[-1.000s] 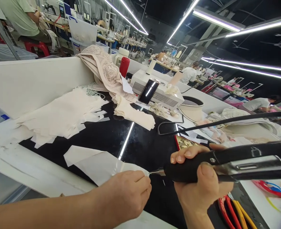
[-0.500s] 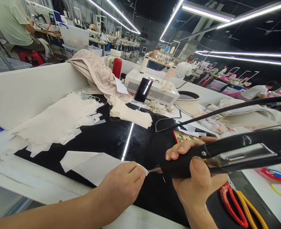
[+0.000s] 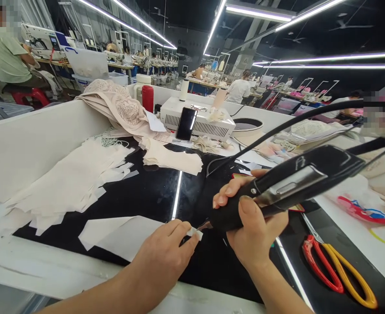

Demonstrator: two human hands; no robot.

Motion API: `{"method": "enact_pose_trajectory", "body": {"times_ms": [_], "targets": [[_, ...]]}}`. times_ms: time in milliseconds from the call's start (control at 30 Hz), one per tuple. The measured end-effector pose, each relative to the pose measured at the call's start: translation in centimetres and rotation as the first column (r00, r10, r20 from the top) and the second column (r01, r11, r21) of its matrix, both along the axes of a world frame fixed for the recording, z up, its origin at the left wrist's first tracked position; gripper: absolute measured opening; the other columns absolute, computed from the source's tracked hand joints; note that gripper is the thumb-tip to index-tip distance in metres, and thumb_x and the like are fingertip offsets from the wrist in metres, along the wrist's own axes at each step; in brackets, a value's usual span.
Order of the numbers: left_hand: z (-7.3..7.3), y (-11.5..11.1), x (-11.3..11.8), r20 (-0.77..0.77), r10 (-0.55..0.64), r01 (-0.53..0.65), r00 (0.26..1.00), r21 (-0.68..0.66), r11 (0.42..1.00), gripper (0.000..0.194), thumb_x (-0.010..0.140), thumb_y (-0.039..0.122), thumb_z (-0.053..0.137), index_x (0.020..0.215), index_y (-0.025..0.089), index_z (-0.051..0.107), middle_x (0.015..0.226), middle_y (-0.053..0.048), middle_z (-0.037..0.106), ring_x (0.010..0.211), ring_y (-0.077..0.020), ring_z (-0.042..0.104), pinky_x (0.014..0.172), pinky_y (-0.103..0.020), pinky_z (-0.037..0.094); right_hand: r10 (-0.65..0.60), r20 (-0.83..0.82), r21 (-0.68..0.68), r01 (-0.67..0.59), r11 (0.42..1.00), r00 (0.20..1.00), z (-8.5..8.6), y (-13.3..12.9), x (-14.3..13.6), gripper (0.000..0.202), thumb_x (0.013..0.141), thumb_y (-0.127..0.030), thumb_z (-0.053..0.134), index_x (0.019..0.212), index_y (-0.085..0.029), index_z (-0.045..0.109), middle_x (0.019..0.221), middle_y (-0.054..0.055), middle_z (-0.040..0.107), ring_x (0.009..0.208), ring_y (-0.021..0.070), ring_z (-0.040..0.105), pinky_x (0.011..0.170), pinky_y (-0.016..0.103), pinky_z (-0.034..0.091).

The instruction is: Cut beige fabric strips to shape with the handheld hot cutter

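My left hand (image 3: pixel 166 253) pinches the right end of a pale fabric piece (image 3: pixel 123 235) lying on the black table surface (image 3: pixel 140 192). My right hand (image 3: pixel 251 222) is wrapped round a black handheld tool (image 3: pixel 297 179) with a silver lever and a cable. The tool's narrow metal tip (image 3: pixel 205 225) points left and reaches the fabric end by my left fingertips. Whether the tip touches the fabric, I cannot tell.
Pale cut pieces (image 3: pixel 71 179) are heaped at the left, with a smaller stack (image 3: pixel 173 156) behind. Scissors (image 3: pixel 323 253) with red and yellow handles lie at the right. A phone (image 3: pixel 186 124) leans on a white box (image 3: pixel 208 117). People sit farther off.
The view has shifted. The tool's rear end has swung, so it slants more, and more of the scissors shows. The fabric end at my left fingertips now looks folded up.
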State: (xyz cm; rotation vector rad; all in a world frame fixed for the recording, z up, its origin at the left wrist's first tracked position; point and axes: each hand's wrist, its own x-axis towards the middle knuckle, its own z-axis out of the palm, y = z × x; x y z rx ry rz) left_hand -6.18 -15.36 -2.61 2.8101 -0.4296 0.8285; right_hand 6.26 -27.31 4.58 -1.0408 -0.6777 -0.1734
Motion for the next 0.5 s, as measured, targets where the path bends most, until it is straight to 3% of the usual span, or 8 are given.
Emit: {"method": "enact_pose_trajectory", "body": {"times_ms": [333, 500], "targets": [[-0.26, 0.01, 0.17, 0.015, 0.010, -0.010, 1.000, -0.026, 1.000, 0.032, 0.101, 0.003, 0.047, 0.122, 0.014, 0.068, 0.106, -0.013, 0.071, 0.090, -0.0255, 0.072, 0.072, -0.038, 0.067, 0.002, -0.030, -0.021, -0.002, 1.000, 1.000, -0.57, 0.60, -0.04, 0.037, 0.090, -0.030, 0.080, 0.120, -0.028, 0.058, 0.083, -0.005, 0.066, 0.064, 0.0140, 0.063, 0.058, 0.031, 0.058], [-0.75, 0.00, -0.34, -0.032, 0.031, -0.033, 0.999, -0.051, 0.998, 0.033, 0.097, 0.007, 0.061, 0.128, 0.016, 0.066, 0.118, -0.014, 0.069, 0.100, -0.0280, 0.070, 0.082, -0.043, 0.067, 0.024, -0.064, 0.011, -0.023, 1.000, 0.998, 0.01, 0.76, -0.34, 0.035, 0.089, -0.030, 0.081, 0.117, -0.028, 0.060, 0.082, -0.005, 0.066, 0.062, 0.0134, 0.062, 0.057, 0.030, 0.056]]}}
